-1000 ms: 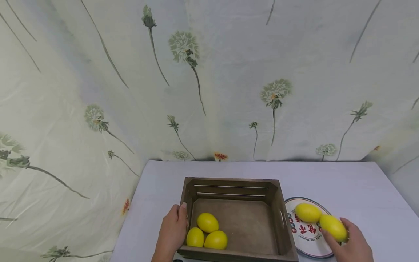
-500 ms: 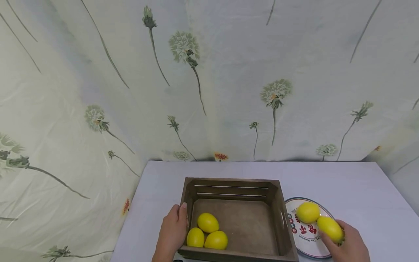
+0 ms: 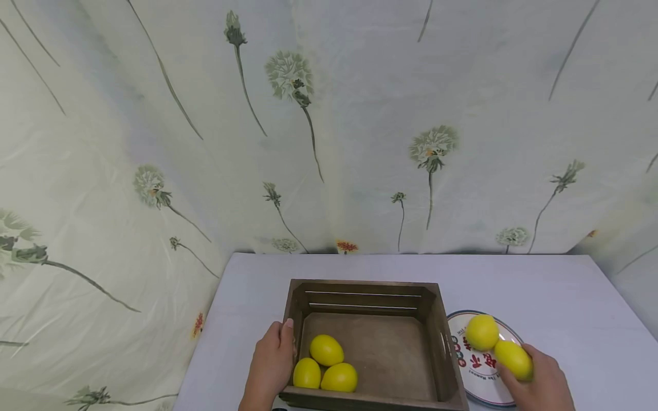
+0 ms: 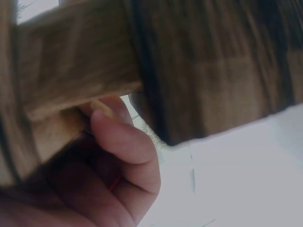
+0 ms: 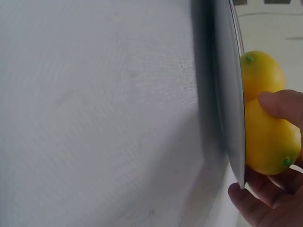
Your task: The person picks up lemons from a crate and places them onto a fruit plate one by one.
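Note:
A brown wooden crate [image 3: 382,348] stands in the middle of the head view, with three yellow lemons [image 3: 326,350] in its near left corner. My left hand [image 3: 271,359] grips the crate's left side. In the left wrist view, fingers [image 4: 125,142] curl up through the gap between the wooden slats [image 4: 80,61]. To the right of the crate is a white plate [image 3: 480,391] with red lettering. My right hand [image 3: 546,381] holds one lemon [image 3: 514,361] between thumb and fingers over the plate. It touches a second lemon [image 3: 482,332] lying on the plate.
The crate and plate stand close together on a white-covered table [image 3: 560,302]. A curtain [image 3: 360,142] printed with dandelions hangs behind the table and along its left side. A small dark object [image 3: 280,409] shows at the bottom edge by my left wrist.
My right hand has shifted slightly left with its lemon. The other lemon on the plate has turned and moved a little away from me. My left hand and the crate have not moved.

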`<state>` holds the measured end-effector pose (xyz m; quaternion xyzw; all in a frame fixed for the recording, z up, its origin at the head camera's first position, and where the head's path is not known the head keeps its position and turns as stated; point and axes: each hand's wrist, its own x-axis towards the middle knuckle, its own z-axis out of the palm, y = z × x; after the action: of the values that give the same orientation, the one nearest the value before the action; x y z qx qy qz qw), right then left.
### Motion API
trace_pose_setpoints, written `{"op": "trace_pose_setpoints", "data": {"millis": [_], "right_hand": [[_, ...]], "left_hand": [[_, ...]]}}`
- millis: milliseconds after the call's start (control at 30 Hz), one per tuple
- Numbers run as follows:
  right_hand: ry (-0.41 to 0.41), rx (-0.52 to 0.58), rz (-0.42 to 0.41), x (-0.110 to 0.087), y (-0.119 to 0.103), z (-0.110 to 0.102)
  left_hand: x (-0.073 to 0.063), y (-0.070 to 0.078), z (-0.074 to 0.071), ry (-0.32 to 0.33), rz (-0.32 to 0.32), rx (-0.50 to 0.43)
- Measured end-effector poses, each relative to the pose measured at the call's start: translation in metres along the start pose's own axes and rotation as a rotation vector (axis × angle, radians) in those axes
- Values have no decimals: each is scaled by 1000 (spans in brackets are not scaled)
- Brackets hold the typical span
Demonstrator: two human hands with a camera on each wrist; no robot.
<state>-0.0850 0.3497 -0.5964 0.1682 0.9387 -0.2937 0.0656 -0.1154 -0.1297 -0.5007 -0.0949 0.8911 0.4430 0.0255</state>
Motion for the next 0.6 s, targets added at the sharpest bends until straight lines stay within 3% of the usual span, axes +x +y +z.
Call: {"op": "trace_pose_setpoints", "data": {"millis": [600], "right_hand": [[55,-14,-93,-8,1,0]], "left_hand": [[0,-1,-1,-2,4,-22]]}}
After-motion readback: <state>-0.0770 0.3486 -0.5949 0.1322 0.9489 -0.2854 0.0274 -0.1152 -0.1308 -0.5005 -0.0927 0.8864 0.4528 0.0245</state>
